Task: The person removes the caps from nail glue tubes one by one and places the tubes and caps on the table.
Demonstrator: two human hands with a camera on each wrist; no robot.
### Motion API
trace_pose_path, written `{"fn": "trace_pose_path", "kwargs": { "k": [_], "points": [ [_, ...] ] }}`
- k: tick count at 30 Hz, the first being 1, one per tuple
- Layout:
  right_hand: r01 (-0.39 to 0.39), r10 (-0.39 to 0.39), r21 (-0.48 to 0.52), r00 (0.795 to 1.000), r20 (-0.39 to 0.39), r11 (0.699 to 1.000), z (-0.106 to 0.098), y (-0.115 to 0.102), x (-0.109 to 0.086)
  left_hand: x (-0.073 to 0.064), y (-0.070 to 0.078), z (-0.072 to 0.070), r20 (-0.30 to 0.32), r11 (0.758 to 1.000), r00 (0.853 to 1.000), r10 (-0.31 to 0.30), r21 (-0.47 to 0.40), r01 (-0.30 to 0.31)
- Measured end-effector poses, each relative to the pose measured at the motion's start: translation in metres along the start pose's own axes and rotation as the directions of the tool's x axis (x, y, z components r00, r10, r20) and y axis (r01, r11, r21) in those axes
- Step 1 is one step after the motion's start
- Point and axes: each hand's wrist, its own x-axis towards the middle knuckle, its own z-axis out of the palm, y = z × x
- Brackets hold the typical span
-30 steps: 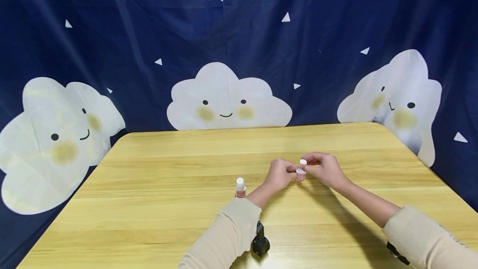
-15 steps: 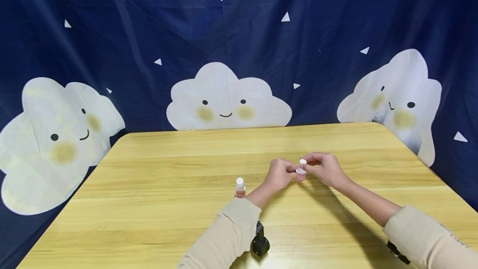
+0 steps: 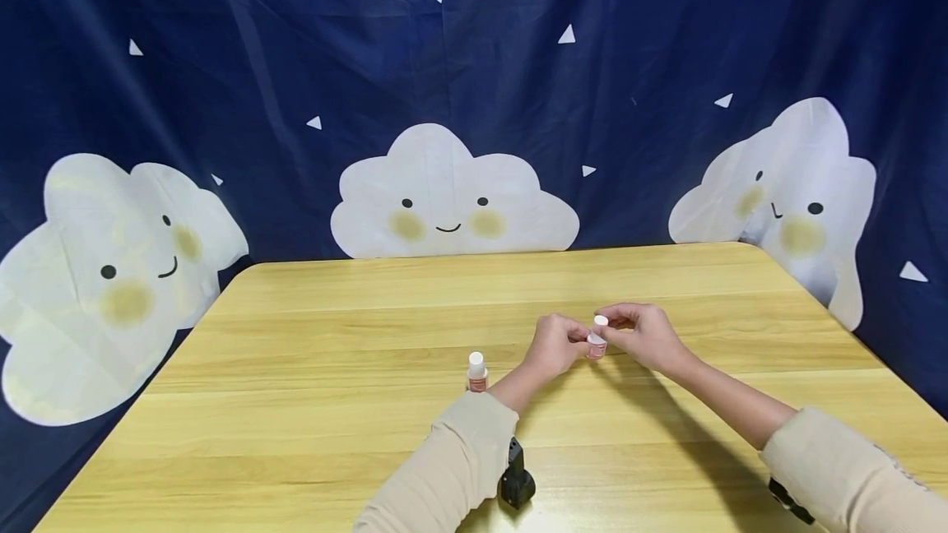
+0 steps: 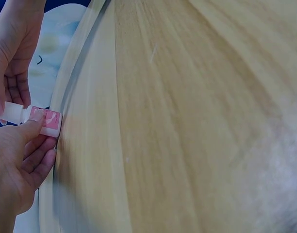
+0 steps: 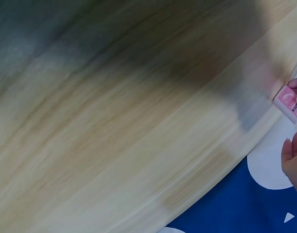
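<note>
A small white bottle [image 3: 597, 346] with a pink label stands upright on the table, right of centre. My left hand [image 3: 554, 345] pinches its body from the left; in the left wrist view the thumb lies across the pink label [image 4: 47, 117]. Its white cap [image 3: 601, 321] is pinched between thumb and fingers of my right hand [image 3: 652, 337]. In the left wrist view the cap [image 4: 13, 112] sits at the bottle's neck. The right wrist view shows the bottle [image 5: 288, 103] at its right edge, cut off by the frame.
Another small bottle [image 3: 477, 373] with a white cap and red label stands left of my left forearm, its base hidden by the sleeve. Black wrist gear [image 3: 516, 479] hangs under the left sleeve. Behind the wooden table [image 3: 333, 311] hangs a blue curtain [image 3: 504, 64] with clouds.
The right fingers shift very slightly at the cap. Bottle, left hand and the other bottle keep their places.
</note>
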Motion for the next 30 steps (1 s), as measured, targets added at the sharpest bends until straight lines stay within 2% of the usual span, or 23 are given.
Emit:
{"fn": "trace_pose_path", "kwargs": {
  "k": [12, 20, 30],
  "points": [
    [-0.018, 0.015, -0.046, 0.998, -0.062, 0.999, 0.0026, 0.0016, 0.0032, 0.0001, 0.0009, -0.0006, 0.001, 1.000, 1.000, -0.001, 0.027, 0.001],
    [0.002, -0.004, -0.071, 1.000, -0.016, 0.997, -0.0009, -0.0010, 0.0040, 0.0004, -0.0002, 0.0001, 0.008, 1.000, 1.000, -0.026, -0.012, 0.026],
    [0.057, -0.054, -0.072, 0.998, 0.033, 0.996, -0.0051, -0.0036, 0.0048, 0.0007, -0.0008, 0.0007, -0.003, 1.000, 1.000, 0.002, -0.004, -0.002]
  ]
}}
